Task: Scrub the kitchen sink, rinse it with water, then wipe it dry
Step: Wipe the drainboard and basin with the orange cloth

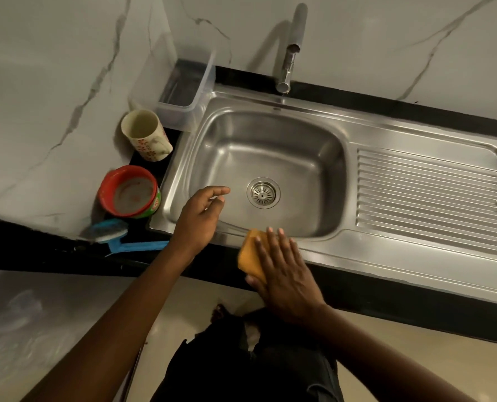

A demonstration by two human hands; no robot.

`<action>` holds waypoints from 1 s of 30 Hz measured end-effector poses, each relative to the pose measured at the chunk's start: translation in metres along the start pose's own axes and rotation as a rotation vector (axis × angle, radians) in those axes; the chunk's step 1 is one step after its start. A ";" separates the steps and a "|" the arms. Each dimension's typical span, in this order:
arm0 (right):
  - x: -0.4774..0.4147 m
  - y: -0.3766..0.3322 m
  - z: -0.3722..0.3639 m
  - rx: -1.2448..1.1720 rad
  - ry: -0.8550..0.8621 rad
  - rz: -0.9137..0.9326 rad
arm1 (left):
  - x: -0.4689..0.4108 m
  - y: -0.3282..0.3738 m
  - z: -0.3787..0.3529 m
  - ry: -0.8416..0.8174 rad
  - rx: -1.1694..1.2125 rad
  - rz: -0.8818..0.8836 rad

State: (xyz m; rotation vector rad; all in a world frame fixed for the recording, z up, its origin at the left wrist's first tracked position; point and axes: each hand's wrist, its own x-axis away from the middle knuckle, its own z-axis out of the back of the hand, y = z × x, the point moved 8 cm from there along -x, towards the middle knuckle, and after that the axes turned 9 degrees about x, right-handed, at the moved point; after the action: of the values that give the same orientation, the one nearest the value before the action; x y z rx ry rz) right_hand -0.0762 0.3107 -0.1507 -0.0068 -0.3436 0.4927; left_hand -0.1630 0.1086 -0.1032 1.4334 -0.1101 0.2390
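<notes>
Right hand presses sponge onto sink rim.

I'm looking down into a home kitchen. A stainless steel sink, with its ribbed drainboard at 3 o'clock, is set into a black table. The tap stands at 12 o'clock against a marble-veined wall. At 9 o'clock sit a flowered cup, a red tub and a blue brush.
</notes>
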 end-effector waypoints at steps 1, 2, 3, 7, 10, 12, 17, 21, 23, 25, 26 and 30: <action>-0.013 -0.018 0.001 -0.018 0.011 0.002 | 0.000 0.001 0.005 0.006 0.002 -0.003; -0.025 -0.034 0.002 -0.033 0.021 0.000 | 0.000 0.001 0.010 0.015 0.004 -0.004; -0.039 -0.048 0.004 -0.043 0.034 -0.006 | 0.000 0.003 0.015 0.023 0.008 -0.009; -0.089 -0.070 0.014 -0.038 0.041 -0.007 | -0.003 0.010 0.033 0.044 -0.023 -0.029; -0.121 -0.060 0.024 -0.055 0.042 -0.004 | -0.008 0.015 0.043 0.080 -0.027 -0.039; -0.134 -0.035 0.034 -0.205 0.025 -0.088 | -0.011 0.018 0.047 0.103 -0.020 -0.041; -0.115 0.047 0.055 -0.494 0.046 -0.025 | -0.018 0.017 0.048 0.140 -0.005 -0.009; -0.071 0.106 0.060 -0.331 -0.036 0.186 | -0.023 0.013 0.035 0.140 0.016 0.030; -0.051 0.124 0.054 -0.250 -0.118 0.257 | -0.025 0.011 0.029 0.139 0.020 0.054; -0.034 0.128 0.041 -0.180 -0.223 0.315 | -0.026 0.010 0.022 0.141 0.022 0.058; -0.028 0.124 0.033 -0.143 -0.257 0.355 | -0.026 0.009 0.019 0.145 0.024 0.060; -0.032 0.099 0.017 -0.128 -0.227 0.430 | -0.023 0.004 0.008 0.163 0.037 0.077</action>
State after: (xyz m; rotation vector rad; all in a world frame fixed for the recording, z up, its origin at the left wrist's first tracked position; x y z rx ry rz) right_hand -0.1539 0.3818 -0.1539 -0.1522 -0.6007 0.9000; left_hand -0.1860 0.0992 -0.1031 1.4417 -0.0277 0.4222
